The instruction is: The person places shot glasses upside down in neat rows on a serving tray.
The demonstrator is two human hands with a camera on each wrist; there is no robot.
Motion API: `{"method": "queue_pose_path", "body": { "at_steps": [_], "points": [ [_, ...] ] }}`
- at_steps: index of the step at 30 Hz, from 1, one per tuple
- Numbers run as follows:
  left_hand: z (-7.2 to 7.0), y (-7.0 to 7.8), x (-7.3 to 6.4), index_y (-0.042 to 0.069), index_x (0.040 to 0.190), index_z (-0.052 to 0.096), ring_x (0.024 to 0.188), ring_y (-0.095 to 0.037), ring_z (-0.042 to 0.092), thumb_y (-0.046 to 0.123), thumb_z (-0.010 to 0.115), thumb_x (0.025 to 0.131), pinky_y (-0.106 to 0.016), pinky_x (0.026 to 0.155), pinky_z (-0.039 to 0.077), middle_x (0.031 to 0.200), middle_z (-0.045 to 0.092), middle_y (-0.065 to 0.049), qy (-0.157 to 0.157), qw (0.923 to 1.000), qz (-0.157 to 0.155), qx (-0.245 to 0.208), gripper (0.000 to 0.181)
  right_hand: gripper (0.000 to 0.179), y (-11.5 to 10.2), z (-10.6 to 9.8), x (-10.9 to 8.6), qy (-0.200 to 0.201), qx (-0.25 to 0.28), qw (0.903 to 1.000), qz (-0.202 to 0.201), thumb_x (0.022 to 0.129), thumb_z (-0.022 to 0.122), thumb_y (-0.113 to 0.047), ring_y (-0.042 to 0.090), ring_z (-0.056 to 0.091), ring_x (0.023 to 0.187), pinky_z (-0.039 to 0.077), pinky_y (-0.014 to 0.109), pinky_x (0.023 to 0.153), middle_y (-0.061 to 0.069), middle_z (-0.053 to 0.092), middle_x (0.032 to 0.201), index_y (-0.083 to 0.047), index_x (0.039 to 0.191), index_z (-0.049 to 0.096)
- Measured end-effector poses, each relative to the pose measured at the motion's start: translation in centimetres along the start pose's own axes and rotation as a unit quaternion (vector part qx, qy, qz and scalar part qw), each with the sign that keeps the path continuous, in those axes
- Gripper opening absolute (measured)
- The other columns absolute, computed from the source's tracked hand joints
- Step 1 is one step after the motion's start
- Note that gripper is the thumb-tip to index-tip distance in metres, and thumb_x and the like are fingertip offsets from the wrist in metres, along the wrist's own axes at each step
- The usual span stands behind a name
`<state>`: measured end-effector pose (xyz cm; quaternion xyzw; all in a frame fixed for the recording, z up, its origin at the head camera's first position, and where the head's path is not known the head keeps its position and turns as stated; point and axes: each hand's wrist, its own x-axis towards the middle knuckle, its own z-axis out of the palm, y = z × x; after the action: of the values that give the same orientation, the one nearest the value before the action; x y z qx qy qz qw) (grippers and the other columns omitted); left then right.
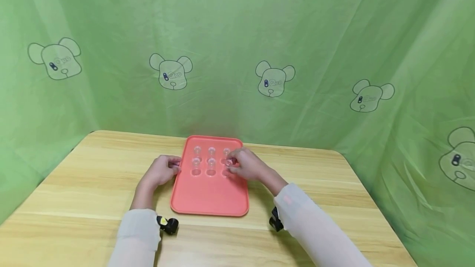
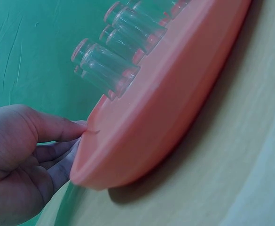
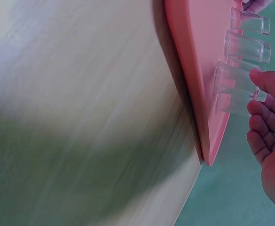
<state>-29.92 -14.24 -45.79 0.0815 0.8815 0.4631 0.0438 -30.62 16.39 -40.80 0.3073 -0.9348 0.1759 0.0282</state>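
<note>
A coral-red tray [image 1: 210, 195] lies on the table with several small clear glasses [image 1: 211, 165] in rows on its far half, their wider ends down. My left hand [image 1: 162, 170] is at the tray's left side. In the left wrist view, the left thumb and fingers [image 2: 57, 129] pinch the tray's rim. My right hand [image 1: 246, 164] reaches over the tray's right edge. Its thumb and fingers pinch the narrow upper end of the front right glass [image 3: 233, 79], as the right wrist view shows. The lower part of that glass stands over the tray surface.
The wooden table [image 1: 308, 217] extends around the tray on all sides. Behind it hangs a green curtain [image 1: 222, 106] printed with bear heads. Black cameras [image 1: 170, 225] are strapped to both wrists, below the pale sleeves [image 1: 315, 226].
</note>
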Motion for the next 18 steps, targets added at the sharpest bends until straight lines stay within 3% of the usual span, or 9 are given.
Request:
{"method": "queue_pose_path", "body": {
  "at_steps": [7, 10, 14, 18],
  "points": [
    [0.1, 0.0, -0.1, -0.009, 0.131, 0.063, 0.102, -0.026, 0.067, 0.000, 0.063, 0.096, -0.040, 0.091, 0.057, 0.109, 0.072, -0.017, -0.002, 1.0000, -0.001, -0.001, 0.036, 0.013, -0.1, 0.0, 0.0, 0.003, 0.001, 0.9999, -0.012, 0.091, 0.078, -0.011, 0.019, 0.056, 0.084, 0.050, 0.033, 0.078, -0.003, 0.061, 0.082, -0.012, 0.085, 0.066],
    [0.1, 0.1, 0.0, -0.009, 0.131, 0.063, 0.102, -0.027, 0.067, 0.000, 0.063, 0.096, -0.040, 0.091, 0.057, 0.109, 0.072, -0.017, -0.002, 1.0000, 0.002, 0.000, 0.037, 0.009, 0.0, -0.1, -0.1, 0.000, 0.005, 1.0000, -0.008, 0.090, 0.079, -0.011, 0.020, 0.059, 0.086, 0.052, 0.033, 0.079, -0.001, 0.065, 0.085, -0.008, 0.093, 0.071],
    [0.2, 0.0, 0.0, -0.009, 0.132, 0.063, 0.102, -0.028, 0.067, 0.000, 0.063, 0.096, -0.041, 0.092, 0.057, 0.110, 0.072, -0.018, -0.001, 1.0000, 0.002, 0.002, 0.037, 0.028, 0.2, -0.5, -0.3, -0.002, 0.017, 0.9998, 0.013, 0.090, 0.080, -0.013, 0.020, 0.064, 0.089, 0.055, 0.032, 0.080, 0.003, 0.069, 0.093, -0.002, 0.114, 0.074],
    [0.4, -0.2, 0.0, -0.007, 0.132, 0.064, 0.103, -0.027, 0.067, 0.001, 0.063, 0.096, -0.043, 0.094, 0.056, 0.110, 0.072, -0.016, 0.003, 1.0000, -0.001, 0.005, 0.037, 0.035, 0.7, -1.5, -0.9, 0.021, 0.038, 0.9987, 0.026, 0.090, 0.079, -0.014, 0.023, 0.067, 0.092, 0.058, 0.036, 0.083, 0.008, 0.072, 0.097, 0.003, 0.121, 0.072]
  ]
}}
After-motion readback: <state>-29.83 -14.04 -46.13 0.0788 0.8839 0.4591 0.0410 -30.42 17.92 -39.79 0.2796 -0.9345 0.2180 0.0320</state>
